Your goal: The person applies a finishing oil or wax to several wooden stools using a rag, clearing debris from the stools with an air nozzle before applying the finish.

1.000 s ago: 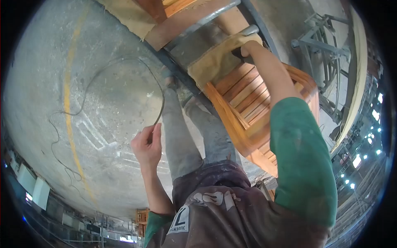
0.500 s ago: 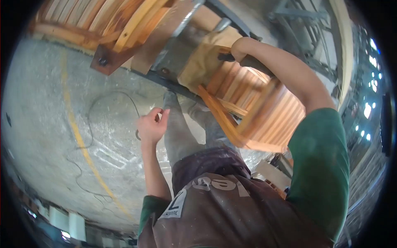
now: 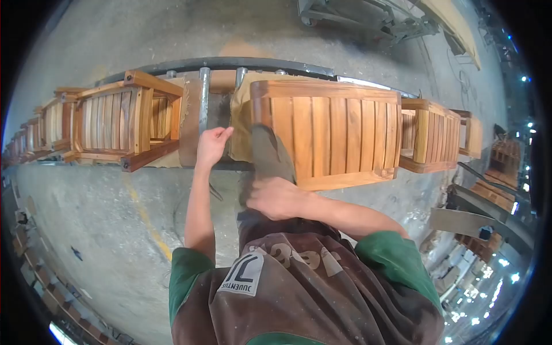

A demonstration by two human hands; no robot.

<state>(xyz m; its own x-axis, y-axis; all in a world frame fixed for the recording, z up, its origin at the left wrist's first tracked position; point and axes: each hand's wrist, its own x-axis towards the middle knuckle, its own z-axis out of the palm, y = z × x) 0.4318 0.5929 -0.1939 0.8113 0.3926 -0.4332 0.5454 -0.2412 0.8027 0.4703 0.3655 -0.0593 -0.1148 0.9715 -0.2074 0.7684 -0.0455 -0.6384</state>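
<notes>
Stained apron [image 3: 299, 287] nearest, at 6 o'clock. Right hand [image 3: 275, 198] above it, lying on trouser leg [image 3: 267, 152]; fingers bent under and out of sight, cannot tell if grasping. Left hand [image 3: 211, 145] at 10 o'clock from right hand, fingers curled into loose fist, thumb at edge of tan cloth [image 3: 240, 112]; cannot tell if anything held. Slatted wooden chair [image 3: 328, 135] at 1 o'clock from right hand, on cloth-padded metal surface [image 3: 230, 63]. Second chair [image 3: 123, 118] at 9 o'clock, third chair [image 3: 428, 135] at 3 o'clock. Concrete floor [image 3: 103, 218] beneath.
</notes>
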